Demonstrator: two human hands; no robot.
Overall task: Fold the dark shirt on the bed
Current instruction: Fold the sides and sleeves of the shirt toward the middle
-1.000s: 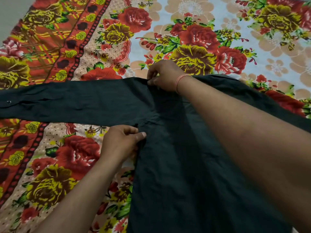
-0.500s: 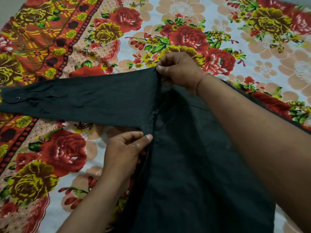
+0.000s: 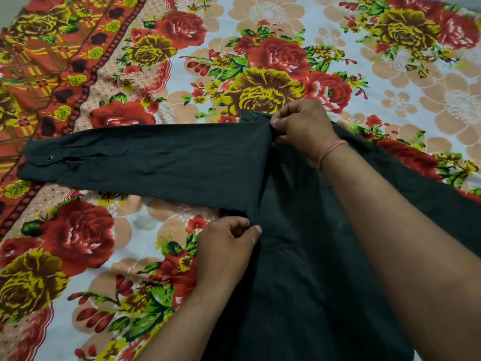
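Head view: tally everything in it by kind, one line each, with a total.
Dark shirt: 1
Floral bedsheet: 1
Hands: 2, the left hand and right hand, each pinching the shirt
Pink wrist thread: 1
Total: 5

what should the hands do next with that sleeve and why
Probably swing the sleeve over onto the shirt body. It lies stretched flat to the left, and the right hand pinches the shoulder while the left hand pinches the underarm, marking a fold line.
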